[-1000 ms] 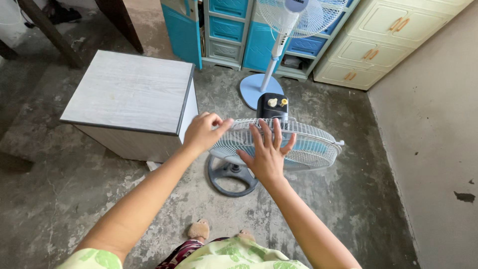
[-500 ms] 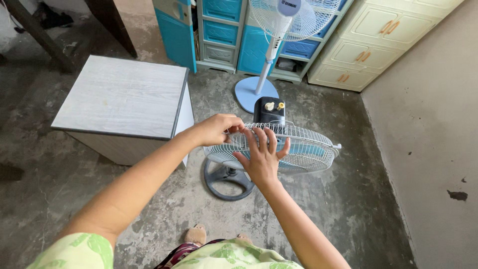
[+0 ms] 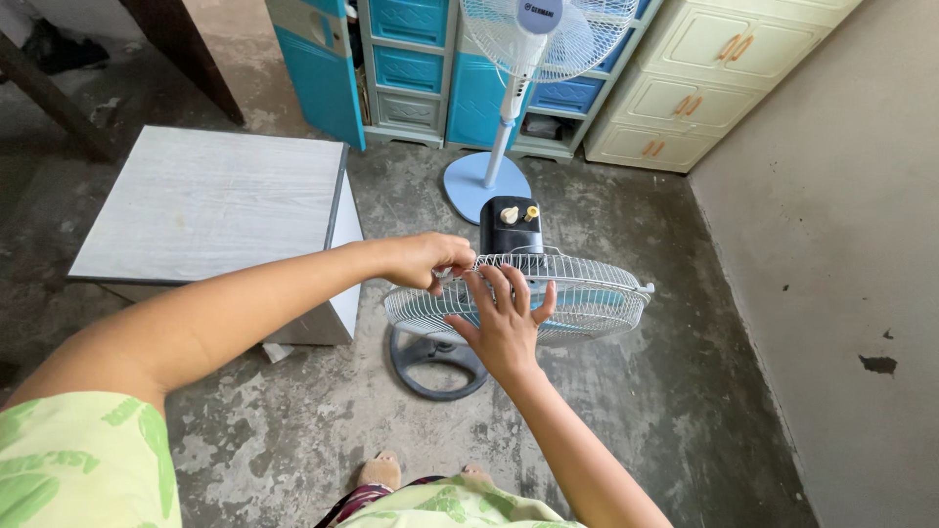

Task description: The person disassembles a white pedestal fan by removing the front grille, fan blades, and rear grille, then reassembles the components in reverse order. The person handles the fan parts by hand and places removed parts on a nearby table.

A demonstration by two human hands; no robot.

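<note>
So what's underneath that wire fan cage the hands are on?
Through the wire fan cage you can see pale blue blades, and below it a dark round base on the concrete floor. The right hand lies flat on the cage and covers part of it; the stem is hidden.

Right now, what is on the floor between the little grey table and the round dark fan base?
Only bare concrete floor shows between the grey table and the dark fan base in the head view, save a pale scrap beside the table.

Single head-worn view, aimed steeply down and forward toward 12 o'clock. Hands [image 3: 504,328] and fan guard [image 3: 587,298] seen near, centre; concrete floor [image 3: 293,430] filling frame. No second view.
</note>
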